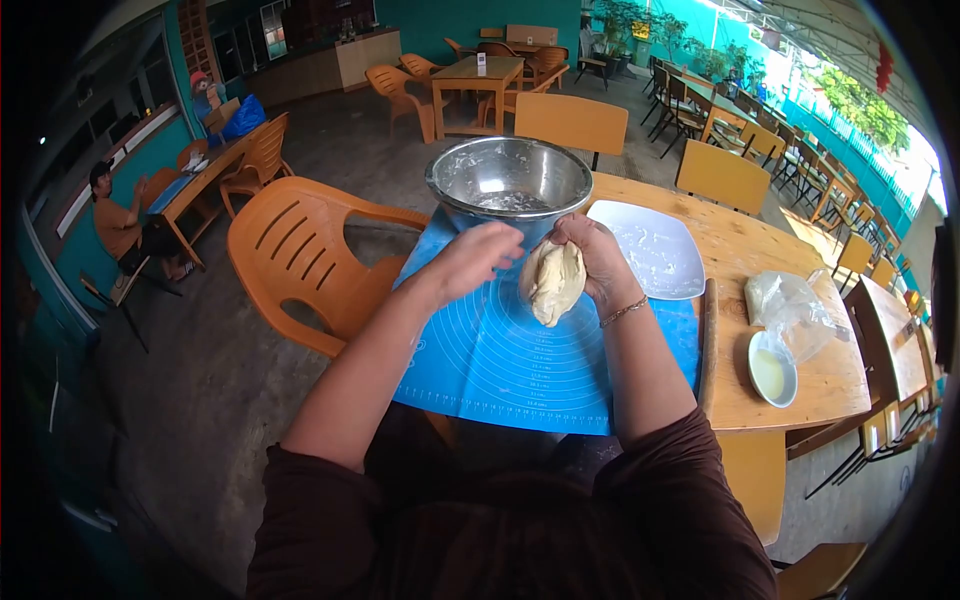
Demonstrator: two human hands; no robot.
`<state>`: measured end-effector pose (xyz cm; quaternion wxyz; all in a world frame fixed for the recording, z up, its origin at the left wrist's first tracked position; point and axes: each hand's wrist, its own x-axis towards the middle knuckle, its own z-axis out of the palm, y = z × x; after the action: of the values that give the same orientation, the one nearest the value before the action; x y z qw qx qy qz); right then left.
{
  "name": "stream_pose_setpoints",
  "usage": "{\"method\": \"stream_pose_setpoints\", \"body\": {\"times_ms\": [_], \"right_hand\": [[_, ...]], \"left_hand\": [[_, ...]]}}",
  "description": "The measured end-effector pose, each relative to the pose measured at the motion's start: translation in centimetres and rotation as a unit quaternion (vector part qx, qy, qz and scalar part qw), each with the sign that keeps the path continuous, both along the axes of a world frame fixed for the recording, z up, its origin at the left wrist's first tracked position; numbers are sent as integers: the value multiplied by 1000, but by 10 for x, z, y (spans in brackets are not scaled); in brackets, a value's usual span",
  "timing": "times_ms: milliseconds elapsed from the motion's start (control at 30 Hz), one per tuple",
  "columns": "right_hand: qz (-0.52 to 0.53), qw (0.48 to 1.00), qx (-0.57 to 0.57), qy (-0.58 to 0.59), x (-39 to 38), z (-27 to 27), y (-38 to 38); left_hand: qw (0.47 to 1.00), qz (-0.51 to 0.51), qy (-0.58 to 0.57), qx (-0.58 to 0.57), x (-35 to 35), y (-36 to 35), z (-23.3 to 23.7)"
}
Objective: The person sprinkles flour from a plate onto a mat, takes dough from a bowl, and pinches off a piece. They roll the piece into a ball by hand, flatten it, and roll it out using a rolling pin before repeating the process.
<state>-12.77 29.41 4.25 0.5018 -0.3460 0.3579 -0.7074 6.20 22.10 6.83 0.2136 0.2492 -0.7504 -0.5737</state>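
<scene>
Dough [557,285] hangs from the right hand [592,252] of a person in dark sleeves, its fingers clamped on the lump over a blue mat [480,375] printed with rings; from where I stand, I cannot tell whether its lower end touches the surface. The left hand [480,250], apart from the dough and slightly blurred, is held just beside it with fingers loosely extended. A bracelet [624,312] circles the right wrist. Behind the 2 hands stands a metal bowl [540,165], its inside streaked white, with a smudged white tray [660,250] beside it. Farther right on the wooden table [825,390], a clear plastic bag [800,315] lies against a small bowl [773,370] of pale liquid. To the left, beyond an orange chair [290,245], 1 other person [125,215] sits near the wall.
</scene>
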Motion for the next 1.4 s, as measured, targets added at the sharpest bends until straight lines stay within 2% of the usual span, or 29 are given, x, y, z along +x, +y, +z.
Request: {"method": "stream_pose_setpoints", "body": {"times_ms": [33,100,133,167,200,233,300,367,433,500,567,600,633,733,767,833,967,1033,1067,1133,1167,1233,1400], "right_hand": [[3,1000,2,5,-1,-1,0],[-1,1000,2,12,-3,-3,-2],[-16,999,5,49,-3,-4,-3],[-31,996,9,84,-1,-6,-5],[-63,993,9,95,11,0,-1],[-100,979,5,175,15,-4,-3],[-166,957,43,233,26,-3,-5],[-134,969,70,198,30,2,2],[-111,987,10,117,29,2,1],[-127,984,-4,126,22,11,5],[-208,944,15,257,12,24,16],[-220,937,31,269,6,28,19],[-220,937,32,271,4,33,24],[-198,877,89,428,9,49,43],[-199,876,95,429,15,52,54],[-209,726,57,653,27,50,78],[-197,690,99,689,37,8,115],[-187,594,151,768,34,-33,128],[-188,593,151,768,40,-43,136],[-149,557,198,793,49,-55,146],[-149,556,198,793,47,-54,149],[-139,599,196,764,41,-49,159],[-142,584,209,771,32,-50,167]], "left_hand": [[1000,-4,1,-2,-8,-1,0],[978,-4,40,207,-26,0,1],[960,-116,24,252,-32,-7,-7],[960,-122,24,250,-39,-10,-18],[950,-148,80,263,-44,-4,-29],[935,-174,135,276,-48,-2,-41],[918,-201,140,313,-47,-8,-57],[930,-202,137,275,-46,-5,-62],[930,-176,147,288,-42,-8,-64],[897,-245,120,348,-36,-23,-67],[890,-222,134,374,-37,-23,-67],[892,-224,128,371,-36,-25,-67],[893,-225,121,369,-35,-25,-68],[897,-217,101,372,-40,-25,-71],[894,-220,101,377,-40,-25,-71],[905,-214,73,361,-39,-24,-68],[907,-205,77,358,-39,-22,-67],[903,-220,76,362,-41,-21,-67],[903,-221,76,362,-41,-22,-68],[899,-230,72,365,-42,-24,-70],[899,-231,72,365,-42,-25,-70],[898,-240,59,364,-38,-25,-67],[901,-222,77,364,-38,-25,-71]]}}
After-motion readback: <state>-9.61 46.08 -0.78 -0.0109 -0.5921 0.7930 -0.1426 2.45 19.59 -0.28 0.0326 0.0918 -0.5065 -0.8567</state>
